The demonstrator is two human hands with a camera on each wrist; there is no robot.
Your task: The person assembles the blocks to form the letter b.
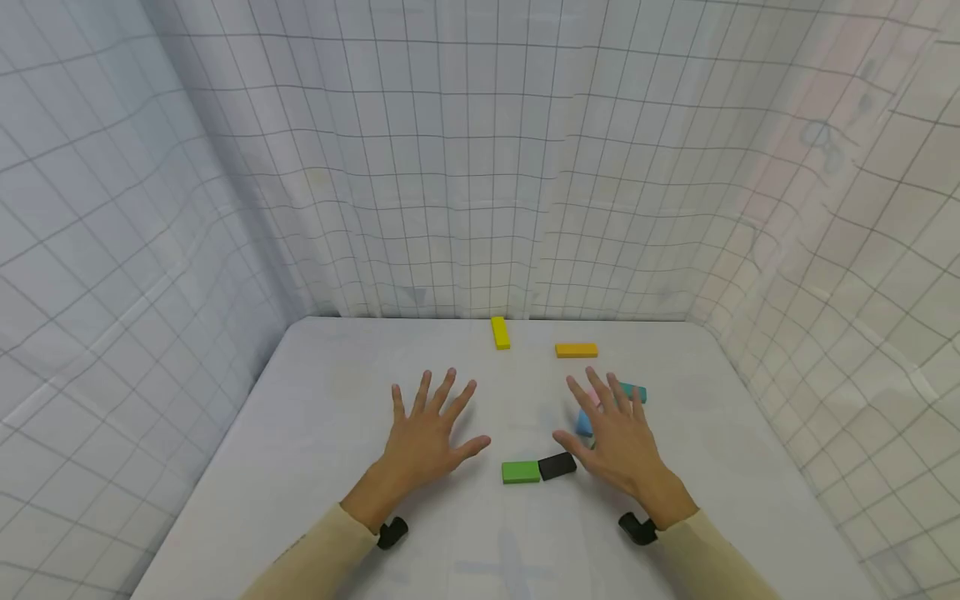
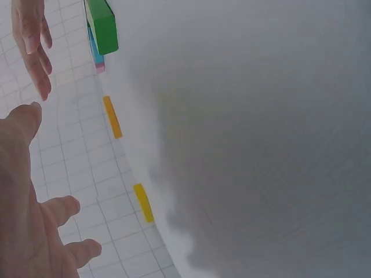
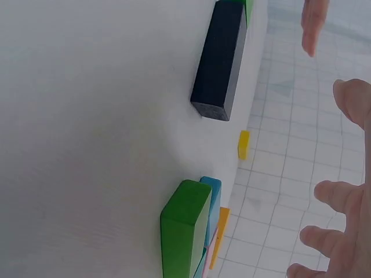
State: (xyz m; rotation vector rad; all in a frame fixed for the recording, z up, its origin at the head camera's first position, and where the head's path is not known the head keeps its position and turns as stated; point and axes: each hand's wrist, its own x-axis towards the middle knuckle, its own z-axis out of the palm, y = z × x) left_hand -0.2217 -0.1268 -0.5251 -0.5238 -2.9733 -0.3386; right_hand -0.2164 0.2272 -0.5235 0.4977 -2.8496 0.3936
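Observation:
My left hand [image 1: 422, 440] hovers above the white table with fingers spread, holding nothing. The right hand [image 1: 621, 446], fingers spread too, is held over a group of blocks and partly hides them. Around it show a blue block [image 1: 584, 423], a pink block [image 1: 593, 397] and a teal block [image 1: 635, 392]. A dark green block [image 3: 184, 217] stands out in the right wrist view. Between the hands, a light green block [image 1: 521, 472] lies end to end with a black block [image 1: 557, 466]. None of these blocks is gripped.
Toward the back of the table [image 1: 352, 358] lie a yellow block [image 1: 500, 333], near the far edge, and an orange block [image 1: 576, 351] to its right. White grid-patterned curtains [image 1: 480, 167] hang behind and on both sides.

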